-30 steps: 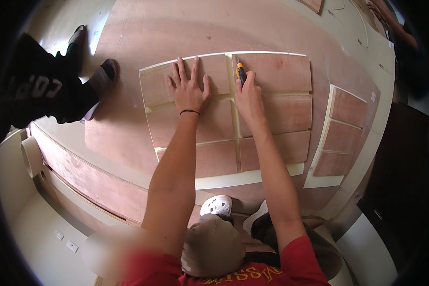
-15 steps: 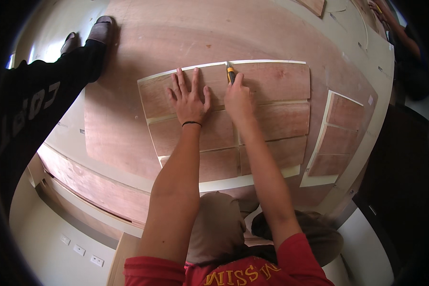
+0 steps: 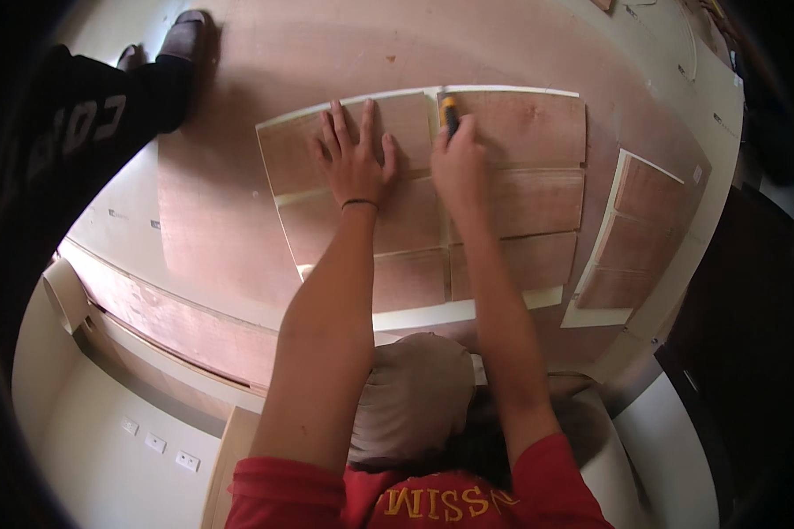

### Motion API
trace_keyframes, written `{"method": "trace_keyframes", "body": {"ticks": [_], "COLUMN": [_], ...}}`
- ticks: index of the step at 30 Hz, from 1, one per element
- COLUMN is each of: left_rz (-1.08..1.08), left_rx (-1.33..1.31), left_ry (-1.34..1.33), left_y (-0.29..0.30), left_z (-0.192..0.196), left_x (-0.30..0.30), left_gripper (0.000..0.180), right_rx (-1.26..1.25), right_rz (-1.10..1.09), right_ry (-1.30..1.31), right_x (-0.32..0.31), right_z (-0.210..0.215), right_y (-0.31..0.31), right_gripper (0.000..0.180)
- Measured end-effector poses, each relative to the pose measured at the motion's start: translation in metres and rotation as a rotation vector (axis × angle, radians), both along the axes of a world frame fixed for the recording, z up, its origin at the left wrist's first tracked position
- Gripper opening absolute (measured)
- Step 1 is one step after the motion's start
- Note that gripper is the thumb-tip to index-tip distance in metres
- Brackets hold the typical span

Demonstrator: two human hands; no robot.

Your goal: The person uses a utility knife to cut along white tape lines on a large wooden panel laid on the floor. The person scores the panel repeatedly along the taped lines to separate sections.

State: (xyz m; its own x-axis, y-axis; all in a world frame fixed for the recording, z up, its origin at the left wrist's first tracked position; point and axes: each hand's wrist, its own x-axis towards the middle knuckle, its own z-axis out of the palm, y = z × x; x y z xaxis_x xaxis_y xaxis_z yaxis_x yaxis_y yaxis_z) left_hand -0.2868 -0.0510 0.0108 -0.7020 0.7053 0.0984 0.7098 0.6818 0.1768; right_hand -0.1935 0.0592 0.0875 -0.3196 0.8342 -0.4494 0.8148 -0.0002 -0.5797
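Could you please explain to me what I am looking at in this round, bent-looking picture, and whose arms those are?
The picture comes from a wide fisheye camera worn on a person's head, looking down, so straight edges curve near the rim. The two bare arms rising from the lower edge belong to that person. The left hand lies flat, fingers spread, on a wooden panel made of reddish-brown squares with pale strips between them. The right hand grips a yellow and black knife whose tip sits on the pale strip near the panel's far edge. A smaller panel of the same kind lies to the right. Both rest on a large plywood sheet. At top left stand another person's leg and shoes.
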Motion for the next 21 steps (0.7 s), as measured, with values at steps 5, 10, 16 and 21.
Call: {"method": "trace_keyframes", "body": {"ticks": [5, 10, 16, 21], "left_rz": [0.007, -0.009, -0.011, -0.014], "left_rx": [0.030, 0.064, 0.051, 0.096], "left_ry": [0.020, 0.008, 0.025, -0.013], "left_y": [0.001, 0.009, 0.002, 0.006], "left_z": [-0.001, 0.001, -0.008, -0.009], "left_x": [-0.002, 0.003, 0.002, 0.001], "left_gripper": [0.058, 0.057, 0.057, 0.057], "right_rx": [-0.033, 0.157, -0.011, 0.058], "right_rz": [-0.036, 0.013, 0.031, -0.062], "right_ry": [0.117, 0.177, 0.255, 0.318], "right_x": [0.043, 0.048, 0.046, 0.067], "right_z": [-0.019, -0.051, -0.044, -0.051], "right_y": [0.045, 0.080, 0.048, 0.041], "right_gripper": [0.029, 0.029, 0.033, 0.030]}}
